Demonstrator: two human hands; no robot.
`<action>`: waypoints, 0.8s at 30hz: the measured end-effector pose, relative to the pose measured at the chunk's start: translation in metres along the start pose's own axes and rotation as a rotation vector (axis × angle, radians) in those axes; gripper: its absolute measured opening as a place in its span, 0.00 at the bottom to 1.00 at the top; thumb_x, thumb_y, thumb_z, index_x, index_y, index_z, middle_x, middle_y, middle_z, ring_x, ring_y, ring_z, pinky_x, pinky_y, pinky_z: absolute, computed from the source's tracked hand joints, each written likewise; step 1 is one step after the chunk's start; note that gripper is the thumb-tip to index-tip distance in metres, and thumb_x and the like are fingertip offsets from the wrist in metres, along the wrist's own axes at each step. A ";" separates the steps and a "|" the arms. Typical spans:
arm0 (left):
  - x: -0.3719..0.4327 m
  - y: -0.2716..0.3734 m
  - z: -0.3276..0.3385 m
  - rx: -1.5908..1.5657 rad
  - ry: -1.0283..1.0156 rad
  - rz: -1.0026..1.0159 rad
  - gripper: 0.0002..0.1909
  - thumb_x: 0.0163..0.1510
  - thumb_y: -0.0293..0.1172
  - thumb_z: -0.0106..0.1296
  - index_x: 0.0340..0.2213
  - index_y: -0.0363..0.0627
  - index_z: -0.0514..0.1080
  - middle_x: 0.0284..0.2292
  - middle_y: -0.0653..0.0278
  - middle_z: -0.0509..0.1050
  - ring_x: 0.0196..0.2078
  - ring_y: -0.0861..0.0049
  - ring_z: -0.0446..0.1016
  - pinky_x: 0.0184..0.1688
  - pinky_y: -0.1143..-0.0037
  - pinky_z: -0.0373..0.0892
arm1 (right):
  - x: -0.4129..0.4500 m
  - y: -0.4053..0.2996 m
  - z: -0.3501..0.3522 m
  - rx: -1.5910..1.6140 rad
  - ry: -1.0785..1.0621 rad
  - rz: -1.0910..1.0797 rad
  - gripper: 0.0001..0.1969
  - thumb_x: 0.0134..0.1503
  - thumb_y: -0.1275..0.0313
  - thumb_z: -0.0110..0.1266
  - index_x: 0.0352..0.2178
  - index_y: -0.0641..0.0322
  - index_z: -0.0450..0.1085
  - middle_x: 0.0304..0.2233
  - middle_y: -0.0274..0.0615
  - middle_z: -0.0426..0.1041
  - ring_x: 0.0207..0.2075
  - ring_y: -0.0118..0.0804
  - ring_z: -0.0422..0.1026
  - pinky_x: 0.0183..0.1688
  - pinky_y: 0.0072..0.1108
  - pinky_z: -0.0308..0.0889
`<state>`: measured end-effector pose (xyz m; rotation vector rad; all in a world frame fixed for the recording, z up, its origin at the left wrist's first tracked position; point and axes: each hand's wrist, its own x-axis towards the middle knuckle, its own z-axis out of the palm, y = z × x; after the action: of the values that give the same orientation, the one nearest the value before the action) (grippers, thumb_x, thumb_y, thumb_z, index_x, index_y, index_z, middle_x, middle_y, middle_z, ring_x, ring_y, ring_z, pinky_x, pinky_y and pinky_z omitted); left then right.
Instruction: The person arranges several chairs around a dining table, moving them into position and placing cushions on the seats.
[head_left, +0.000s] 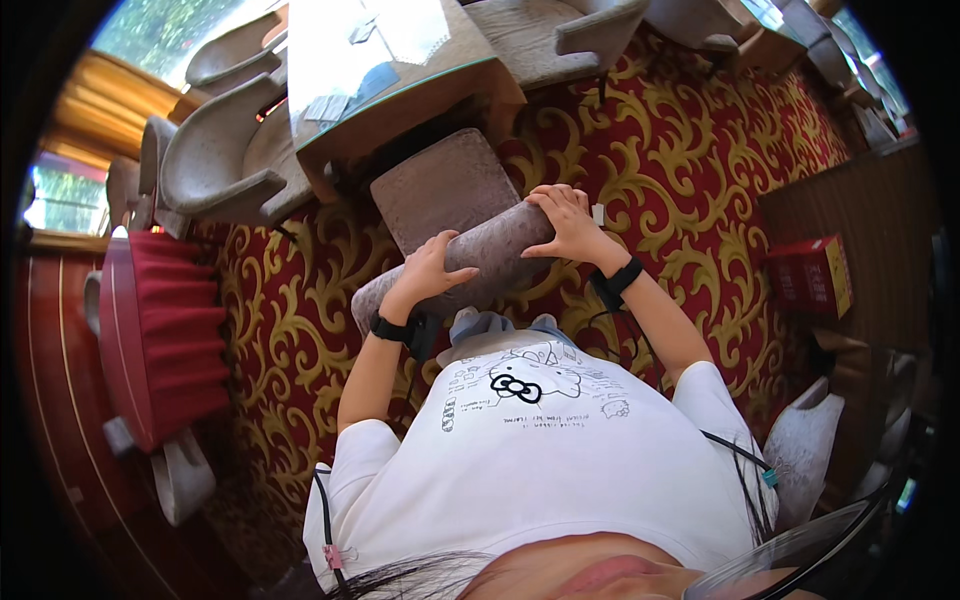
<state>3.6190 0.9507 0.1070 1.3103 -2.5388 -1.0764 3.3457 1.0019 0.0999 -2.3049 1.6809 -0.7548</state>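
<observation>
A chair with a padded backrest (491, 251) in grey-brown velvet-like fabric stands before me, its seat (446, 191) partly beneath the table's near edge. My left hand (427, 274) lies over the left part of the backrest, thumb on my side and fingers across the top. Towards its right end, my right hand (562, 225) grips the same top in a similar way. A small white tag (598, 215) sticks out beside the right hand. Both wrists carry black straps with small dark devices. The chair's legs are hidden from this angle.
Beyond the chair stands a glass-topped table (420, 86) with papers on it. Grey armchairs (225, 161) flank it. At left is a red-skirted table (180, 330); at right, a red box (810, 276) beside a dark wooden surface (885, 217). Patterned carpet (675, 172) covers the floor.
</observation>
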 end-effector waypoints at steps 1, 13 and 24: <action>-0.007 0.003 0.000 0.076 0.029 -0.022 0.37 0.39 0.50 0.56 0.47 0.44 0.58 0.44 0.48 0.64 0.46 0.56 0.64 0.46 0.68 0.61 | 0.002 0.004 -0.002 -0.031 -0.081 -0.065 0.38 0.31 0.52 0.62 0.43 0.58 0.59 0.43 0.41 0.61 0.48 0.42 0.56 0.50 0.29 0.50; -0.047 -0.001 -0.004 0.415 0.091 -0.174 0.52 0.15 0.43 0.68 0.47 0.50 0.57 0.44 0.60 0.64 0.49 0.64 0.60 0.49 0.60 0.53 | 0.021 0.023 -0.008 -0.026 -0.335 -0.218 0.45 0.23 0.51 0.65 0.46 0.58 0.59 0.43 0.43 0.62 0.44 0.44 0.61 0.47 0.30 0.57; -0.033 -0.009 -0.014 0.320 0.016 -0.059 0.37 0.17 0.42 0.63 0.33 0.40 0.64 0.27 0.54 0.71 0.32 0.59 0.70 0.34 0.68 0.65 | 0.019 0.028 -0.008 0.011 -0.232 -0.265 0.39 0.24 0.46 0.63 0.36 0.62 0.66 0.33 0.42 0.67 0.37 0.42 0.65 0.41 0.27 0.62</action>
<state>3.6508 0.9641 0.1198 1.4636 -2.7609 -0.6817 3.3227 0.9755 0.0997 -2.5256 1.2884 -0.5130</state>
